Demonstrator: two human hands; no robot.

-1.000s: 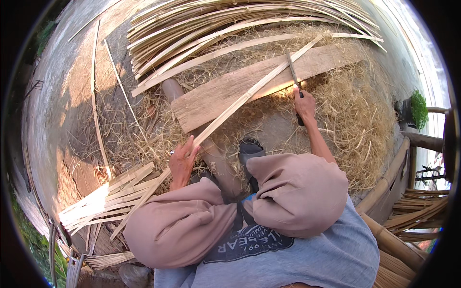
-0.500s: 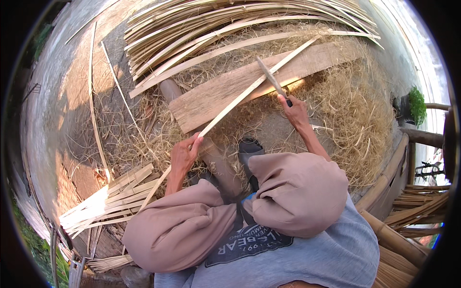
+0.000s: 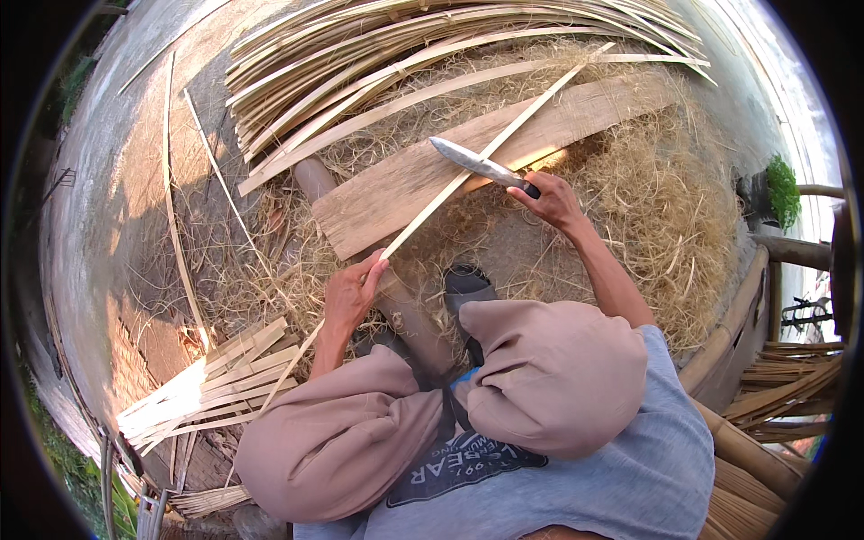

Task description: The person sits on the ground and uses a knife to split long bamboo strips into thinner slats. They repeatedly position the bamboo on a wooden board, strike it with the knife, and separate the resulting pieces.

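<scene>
Cream strip [image 3: 425,216] — through the left hand [image 3: 351,290]

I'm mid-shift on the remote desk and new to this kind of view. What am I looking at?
There is no robot here: these are a person's own bare hands, seen from a wide fisheye camera on their head, looking down, so straight edges bend near the rim.

The left hand holds a long pale strip, which slants across a wooden board. The right hand holds a knife, its blade crossing the strip. Curly shavings cover much of the ground; beyond the board lies a pile of strips.
</scene>
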